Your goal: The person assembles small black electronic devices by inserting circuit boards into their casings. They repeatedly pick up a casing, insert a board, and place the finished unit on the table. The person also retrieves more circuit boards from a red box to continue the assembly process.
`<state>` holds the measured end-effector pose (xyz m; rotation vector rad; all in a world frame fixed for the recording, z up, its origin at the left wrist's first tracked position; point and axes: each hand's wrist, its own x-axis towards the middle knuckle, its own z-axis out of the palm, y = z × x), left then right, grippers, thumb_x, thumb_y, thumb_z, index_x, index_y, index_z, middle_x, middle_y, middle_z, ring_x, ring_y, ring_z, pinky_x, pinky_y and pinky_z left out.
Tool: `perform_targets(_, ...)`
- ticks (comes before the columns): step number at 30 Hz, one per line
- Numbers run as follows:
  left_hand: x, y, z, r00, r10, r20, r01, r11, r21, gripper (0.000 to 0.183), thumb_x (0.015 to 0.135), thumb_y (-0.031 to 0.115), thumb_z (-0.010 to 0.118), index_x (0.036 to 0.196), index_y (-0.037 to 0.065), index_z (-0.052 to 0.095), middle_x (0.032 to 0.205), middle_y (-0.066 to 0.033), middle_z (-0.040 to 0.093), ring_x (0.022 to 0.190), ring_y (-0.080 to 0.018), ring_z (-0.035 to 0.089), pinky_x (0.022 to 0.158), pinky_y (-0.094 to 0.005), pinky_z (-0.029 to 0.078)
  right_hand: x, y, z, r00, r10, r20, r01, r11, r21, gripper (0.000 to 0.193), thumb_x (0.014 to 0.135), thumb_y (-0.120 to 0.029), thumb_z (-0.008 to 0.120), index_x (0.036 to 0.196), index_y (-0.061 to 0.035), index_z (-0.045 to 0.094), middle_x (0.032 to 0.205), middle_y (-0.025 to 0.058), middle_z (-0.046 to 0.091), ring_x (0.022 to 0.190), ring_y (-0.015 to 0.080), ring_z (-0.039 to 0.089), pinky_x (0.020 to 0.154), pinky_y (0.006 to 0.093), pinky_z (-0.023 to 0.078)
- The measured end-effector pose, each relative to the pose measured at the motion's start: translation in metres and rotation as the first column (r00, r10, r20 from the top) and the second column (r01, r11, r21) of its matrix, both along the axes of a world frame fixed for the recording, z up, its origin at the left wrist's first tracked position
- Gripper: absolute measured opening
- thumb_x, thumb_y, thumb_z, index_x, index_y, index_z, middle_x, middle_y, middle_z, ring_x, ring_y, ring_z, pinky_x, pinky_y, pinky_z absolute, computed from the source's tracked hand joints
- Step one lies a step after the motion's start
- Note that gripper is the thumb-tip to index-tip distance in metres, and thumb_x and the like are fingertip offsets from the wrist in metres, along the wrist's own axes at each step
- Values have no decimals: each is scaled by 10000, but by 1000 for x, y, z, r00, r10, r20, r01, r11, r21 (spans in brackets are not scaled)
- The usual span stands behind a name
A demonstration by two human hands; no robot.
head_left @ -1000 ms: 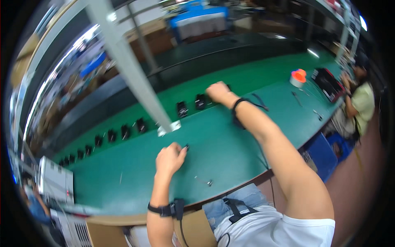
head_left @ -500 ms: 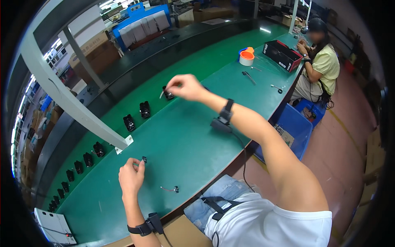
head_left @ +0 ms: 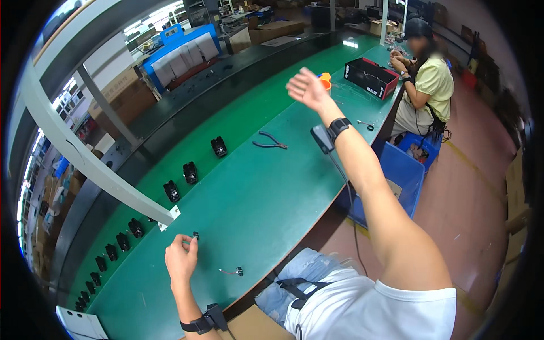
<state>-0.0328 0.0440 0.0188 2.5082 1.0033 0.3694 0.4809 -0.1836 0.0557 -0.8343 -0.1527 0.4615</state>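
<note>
While boxy black housings (head_left: 171, 191) stand in a curving row along the far left of the smooth green tabletop (head_left: 141, 283), the person's left hand (head_left: 181, 259) is near them, thumb and fingertips pinching a small black component (head_left: 196, 235) above the surface. Just to the right lies a similar wired component (head_left: 239, 271) with a thin red lead. Farther on, pliers (head_left: 270, 140) with curved dark-blue handles rest with their handles apart. Beyond them the right hand (head_left: 309, 89) is raised, fingers straightened and slightly spread, partly overlapping an orange ring-shaped roll (head_left: 324, 81). Next sits a rectangular black carton (head_left: 371, 77) with red edges, its contents hidden. Below the table edge, a blue plastic bin (head_left: 412, 190) holds a flat tan piece (head_left: 394, 188); a co-worker (head_left: 433, 85) sits beyond.
</note>
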Motion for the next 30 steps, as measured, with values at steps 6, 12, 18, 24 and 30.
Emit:
perform_targets(6,-10,6,-9,1000,14,-19,-14,1000,22,251,854,251,677,885,2,674,643,-100,678,588,-221,665,626,-360,511,-85,40,-56,815,422,398,-153,819,-553,264,912,-289,659,1060,-78,715,1029,39,719,931,129,650,799,294,501)
perform_targets(12,-3,1,-3,999,21,-25,-23,993,-113,242,861,242,680,908,5,670,686,-109,686,639,-236,682,639,-366,515,-136,76,-92,609,599,520,-235,762,-603,207,914,-208,659,1023,-41,715,984,48,724,870,141,671,759,287,526)
perform_targets(18,-19,3,35,983,-22,183,68,966,-248,249,926,192,650,983,-50,639,771,-100,654,678,-150,669,569,-281,538,-176,105,-67,394,655,644,-91,726,-682,232,857,-214,685,974,-18,727,921,91,735,873,171,693,836,316,549)
perform_targets(24,-124,-48,130,917,70,392,71,940,-334,192,958,157,563,950,-32,597,781,-59,601,691,-104,579,602,-240,478,-232,131,-68,127,652,747,-137,758,-638,181,829,-181,674,944,-51,724,899,102,732,820,210,698,765,329,545)
perform_targets(30,-335,-46,88,456,513,727,-731,682,-23,314,996,222,577,709,111,513,656,45,450,577,-47,374,516,-245,306,-281,114,-76,-104,691,715,-144,701,-699,183,845,-138,669,968,-3,671,1020,114,689,965,241,652,863,337,509)
